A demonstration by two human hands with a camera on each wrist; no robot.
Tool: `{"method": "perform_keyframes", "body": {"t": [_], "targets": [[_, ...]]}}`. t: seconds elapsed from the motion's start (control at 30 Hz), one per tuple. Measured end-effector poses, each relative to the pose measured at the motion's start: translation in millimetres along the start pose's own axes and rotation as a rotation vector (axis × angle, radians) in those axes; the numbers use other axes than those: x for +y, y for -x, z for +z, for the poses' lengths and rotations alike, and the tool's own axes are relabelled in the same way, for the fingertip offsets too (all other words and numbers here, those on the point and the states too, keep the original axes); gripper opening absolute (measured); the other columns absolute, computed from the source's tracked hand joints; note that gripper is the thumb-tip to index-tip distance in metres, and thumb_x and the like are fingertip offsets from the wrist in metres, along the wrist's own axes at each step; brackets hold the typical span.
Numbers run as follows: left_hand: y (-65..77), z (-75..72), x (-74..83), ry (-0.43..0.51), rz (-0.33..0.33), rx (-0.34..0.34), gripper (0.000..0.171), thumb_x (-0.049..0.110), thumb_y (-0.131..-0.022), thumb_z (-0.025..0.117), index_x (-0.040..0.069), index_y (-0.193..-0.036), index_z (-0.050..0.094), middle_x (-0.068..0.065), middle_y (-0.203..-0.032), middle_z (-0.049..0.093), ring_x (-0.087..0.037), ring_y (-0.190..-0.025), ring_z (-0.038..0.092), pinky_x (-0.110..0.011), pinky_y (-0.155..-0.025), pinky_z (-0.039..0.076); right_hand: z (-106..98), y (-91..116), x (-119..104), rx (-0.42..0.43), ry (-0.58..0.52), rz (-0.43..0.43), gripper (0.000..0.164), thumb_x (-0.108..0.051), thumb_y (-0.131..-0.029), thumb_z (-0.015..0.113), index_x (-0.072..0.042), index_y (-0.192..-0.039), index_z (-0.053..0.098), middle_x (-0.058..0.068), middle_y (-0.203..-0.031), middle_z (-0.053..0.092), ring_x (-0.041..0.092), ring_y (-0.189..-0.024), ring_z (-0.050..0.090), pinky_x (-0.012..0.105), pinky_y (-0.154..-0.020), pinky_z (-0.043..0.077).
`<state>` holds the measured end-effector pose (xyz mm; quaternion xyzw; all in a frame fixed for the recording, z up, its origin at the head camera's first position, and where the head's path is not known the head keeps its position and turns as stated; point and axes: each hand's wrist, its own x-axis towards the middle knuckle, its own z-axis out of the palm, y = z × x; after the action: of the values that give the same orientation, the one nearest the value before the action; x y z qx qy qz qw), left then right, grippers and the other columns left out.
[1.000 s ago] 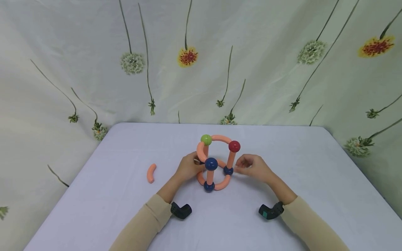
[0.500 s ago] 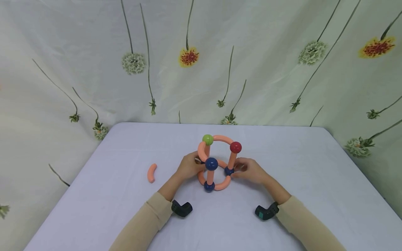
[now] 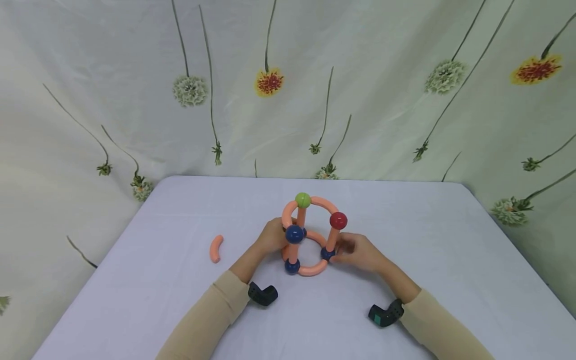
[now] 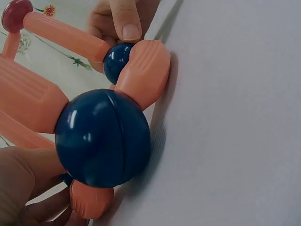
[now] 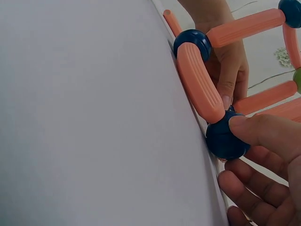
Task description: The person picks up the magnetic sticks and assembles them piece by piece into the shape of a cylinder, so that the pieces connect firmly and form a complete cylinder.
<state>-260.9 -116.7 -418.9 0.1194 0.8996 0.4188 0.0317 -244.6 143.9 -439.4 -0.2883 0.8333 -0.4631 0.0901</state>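
A ball-and-rod toy frame of orange straight and curved rods stands on the table, its lower ring on the cloth. On top are a green ball [image 3: 303,200], a red ball [image 3: 338,220] and a blue ball [image 3: 294,234]. My right hand [image 3: 357,251] pinches the lower right blue ball [image 5: 226,136], thumb on top and fingers below. On the far left side, my left hand [image 3: 272,236] grips the frame low down near its rear blue ball; the front rods partly hide those fingers. The lower front blue ball [image 4: 103,137] is untouched.
A loose curved orange rod [image 3: 216,248] lies on the white table [image 3: 157,300] to the left of the frame. Behind the table hangs a flower-print cloth [image 3: 373,100]. Both wrists wear black camera mounts [image 3: 263,294].
My right hand has come in from the right and now pinches the lower right ball. The frame has turned a little: its front balls shifted left, the green one right, the red one nearer.
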Motion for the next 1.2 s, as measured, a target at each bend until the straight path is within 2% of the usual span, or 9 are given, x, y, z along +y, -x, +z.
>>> {"method": "perform_keyframes", "body": {"t": [0.1, 0.2, 0.23, 0.37, 0.47, 0.67, 0.9, 1.2], "targets": [[-2.8, 0.2, 1.8, 0.01, 0.011, -0.023, 0.04, 0.014, -0.084, 0.075, -0.001, -0.12, 0.066, -0.016, -0.114, 0.068, -0.029, -0.104, 0.062, -0.045, -0.09, 0.048, 3, 4, -2, -0.006, -0.019, 0.003, 0.037, -0.013, -0.082, 0.079, -0.003, -0.116, 0.066, 0.002, -0.091, 0.064, 0.023, -0.086, 0.056, 0.03, -0.074, 0.048], [-7.1, 2.9, 1.9, 0.046, -0.017, -0.049, 0.044, 0.015, -0.083, 0.077, 0.0, -0.122, 0.065, -0.014, -0.118, 0.067, -0.031, -0.115, 0.058, -0.051, -0.099, 0.041, 5, 6, -3, -0.011, -0.02, -0.008, 0.033, -0.01, -0.082, 0.078, -0.003, -0.112, 0.066, 0.003, -0.089, 0.065, 0.022, -0.084, 0.056, 0.029, -0.073, 0.048], [-8.1, 3.7, 1.1, 0.069, -0.031, -0.057, 0.044, 0.015, -0.083, 0.077, 0.001, -0.123, 0.065, -0.014, -0.118, 0.067, -0.031, -0.116, 0.058, -0.052, -0.101, 0.039, 6, 7, -4, -0.015, -0.023, -0.008, 0.032, -0.009, -0.082, 0.078, -0.002, -0.112, 0.066, 0.003, -0.089, 0.065, 0.021, -0.084, 0.057, 0.028, -0.073, 0.048], [-11.8, 4.8, -2.7, 0.11, -0.006, -0.093, 0.042, 0.015, -0.084, 0.076, 0.002, -0.123, 0.066, -0.012, -0.116, 0.068, -0.029, -0.115, 0.059, -0.052, -0.104, 0.037, 9, 9, -7, -0.038, -0.036, -0.031, 0.026, -0.008, -0.083, 0.077, -0.004, -0.106, 0.067, 0.002, -0.088, 0.065, 0.019, -0.083, 0.058, 0.028, -0.073, 0.049], [-13.6, 3.2, -5.5, 0.132, 0.039, -0.136, 0.04, 0.014, -0.084, 0.076, 0.001, -0.121, 0.066, -0.011, -0.114, 0.069, -0.027, -0.113, 0.061, -0.049, -0.103, 0.039, 11, 9, -7, -0.055, -0.041, -0.063, 0.025, -0.012, -0.083, 0.077, -0.007, -0.105, 0.068, -0.002, -0.087, 0.065, 0.018, -0.082, 0.058, 0.028, -0.073, 0.05], [-19.2, 1.2, -11.4, 0.164, 0.07, -0.213, 0.041, 0.014, -0.085, 0.075, 0.0, -0.122, 0.065, -0.012, -0.116, 0.068, -0.026, -0.112, 0.061, -0.046, -0.101, 0.042, 14, 10, -10, -0.062, -0.018, -0.098, 0.024, -0.011, -0.083, 0.078, -0.006, -0.104, 0.067, -0.004, -0.083, 0.064, 0.014, -0.079, 0.059, 0.028, -0.072, 0.051], [-22.8, 1.8, -13.5, 0.194, 0.062, -0.225, 0.039, 0.014, -0.085, 0.075, 0.001, -0.121, 0.066, -0.012, -0.115, 0.068, -0.026, -0.111, 0.062, -0.044, -0.098, 0.045, 17, 11, -13, -0.063, -0.035, -0.114, 0.025, -0.011, -0.084, 0.077, -0.003, -0.105, 0.067, -0.002, -0.084, 0.064, 0.014, -0.079, 0.059, 0.027, -0.073, 0.051], [-25.8, 0.7, -14.1, 0.235, 0.048, -0.257, 0.037, 0.014, -0.085, 0.075, 0.001, -0.119, 0.067, -0.012, -0.114, 0.069, -0.026, -0.109, 0.063, -0.043, -0.096, 0.046, 23, 10, -17, -0.065, -0.022, -0.103, 0.023, -0.011, -0.084, 0.076, -0.007, -0.105, 0.067, -0.006, -0.085, 0.064, 0.013, -0.08, 0.06, 0.027, -0.073, 0.051]]}}
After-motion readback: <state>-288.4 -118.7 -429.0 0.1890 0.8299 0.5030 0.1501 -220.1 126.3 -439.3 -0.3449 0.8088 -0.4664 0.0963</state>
